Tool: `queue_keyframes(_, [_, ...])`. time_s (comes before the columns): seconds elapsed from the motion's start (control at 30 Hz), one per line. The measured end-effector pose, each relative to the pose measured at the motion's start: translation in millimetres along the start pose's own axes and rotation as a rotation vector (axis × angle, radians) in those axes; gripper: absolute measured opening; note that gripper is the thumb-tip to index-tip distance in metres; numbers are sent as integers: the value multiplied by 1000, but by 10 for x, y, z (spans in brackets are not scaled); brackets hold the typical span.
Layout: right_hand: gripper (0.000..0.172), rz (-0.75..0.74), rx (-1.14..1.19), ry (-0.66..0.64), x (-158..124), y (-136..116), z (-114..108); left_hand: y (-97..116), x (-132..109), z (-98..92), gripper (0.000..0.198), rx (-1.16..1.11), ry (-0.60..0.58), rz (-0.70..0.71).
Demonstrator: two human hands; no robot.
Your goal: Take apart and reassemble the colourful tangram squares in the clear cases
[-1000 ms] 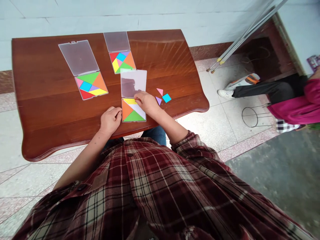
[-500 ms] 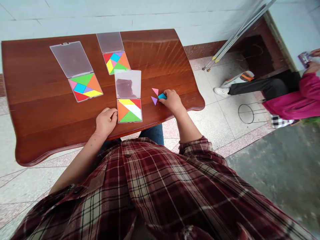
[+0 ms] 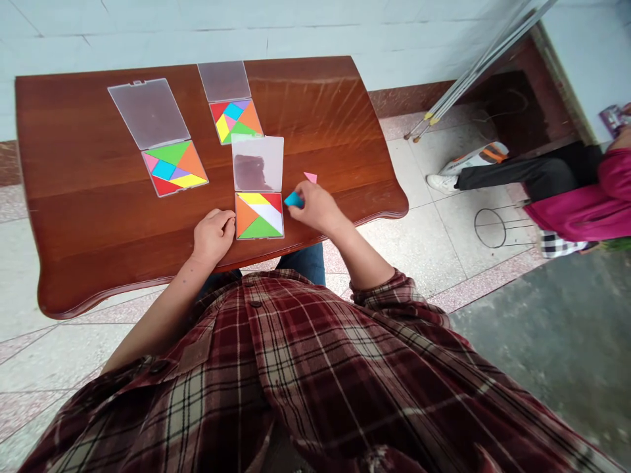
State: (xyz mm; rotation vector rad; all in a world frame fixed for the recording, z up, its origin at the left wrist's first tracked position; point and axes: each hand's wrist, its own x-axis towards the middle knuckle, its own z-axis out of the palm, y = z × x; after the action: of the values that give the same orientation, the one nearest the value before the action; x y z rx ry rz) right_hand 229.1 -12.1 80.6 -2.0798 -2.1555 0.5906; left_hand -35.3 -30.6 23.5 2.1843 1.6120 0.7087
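My right hand (image 3: 315,207) pinches a blue tangram piece (image 3: 294,200) just right of the nearest open tangram case (image 3: 282,223). The case's tray holds orange, green, yellow and red pieces, with a white gap running diagonally between them. At the tray's left edge, my left hand (image 3: 214,234) is closed, its thumb and finger against the case's side. Beyond the right hand lies a pink triangle (image 3: 310,177), partly covered. The purple triangle is hidden by that hand.
Two more open tangram cases, one at the left (image 3: 173,169) and one at the back (image 3: 236,122), hold coloured pieces on the brown wooden table (image 3: 98,230). Crutches (image 3: 456,82) lean at the right. A person in a magenta top (image 3: 572,200) sits farther right.
My right hand has carried the blue piece left from beside the small triangles toward the near case. The left hand stays at the case's edge. The view has shifted slightly.
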Motion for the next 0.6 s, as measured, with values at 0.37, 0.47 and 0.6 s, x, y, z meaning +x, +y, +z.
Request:
queue_keyframes(0.37, [44,-52,-190,-129,-32,-552,253,8,2,12,23,-8,-19,16])
queue_keyframes(0.47, [41,-55,-172,-126,-54,-507,195,11,1,13,23,-16,-28,10])
queue_keyframes(0.6, [33,-35,-124,-83,-89,-399,129,16,0,11,22,-19,-32,6])
